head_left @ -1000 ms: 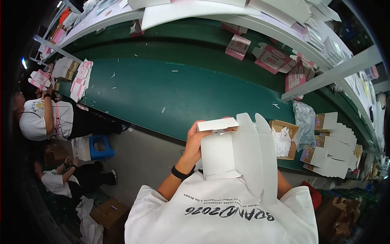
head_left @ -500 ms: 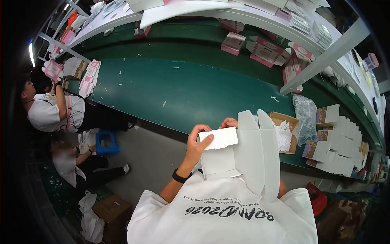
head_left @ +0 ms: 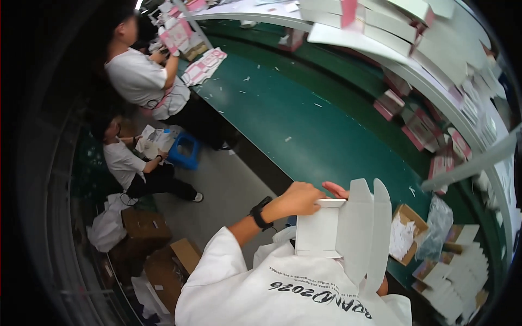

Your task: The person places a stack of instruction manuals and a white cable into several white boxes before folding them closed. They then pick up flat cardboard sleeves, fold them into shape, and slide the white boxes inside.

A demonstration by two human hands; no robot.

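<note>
Left hand: The left hand [head_left: 298,200] was curled over the top edge of a white box [head_left: 326,231], with the fingers pinching a small flap there. A black wristband [head_left: 260,213] sat on that wrist.

Right hand: Only a bit of the right hand [head_left: 384,285] showed, low down behind the tall flaps. I cannot tell if it was spread or squeezing the card.

White box: It was half folded and held up in the air, close to the person's chest, over the near edge of the green counter [head_left: 304,119]. Two long flaps stood up on its right side.

Nearby things: A small brown box [head_left: 405,233] with paper in it sat just to the right. A clear plastic bag [head_left: 435,228] lay beside that. A stack of flat white cards [head_left: 457,277] waited further right. Pink and white boxes [head_left: 418,127] lay along the far side of the counter.

Other people: One person [head_left: 147,81] worked at the far left end of the counter. Another person [head_left: 128,163] sat low by a blue stool [head_left: 182,152].

What could go wrong: The thin flap could bend the wrong way if the pinch was too hard. The box could also slip and drop to the floor, since nothing was under it.
</note>
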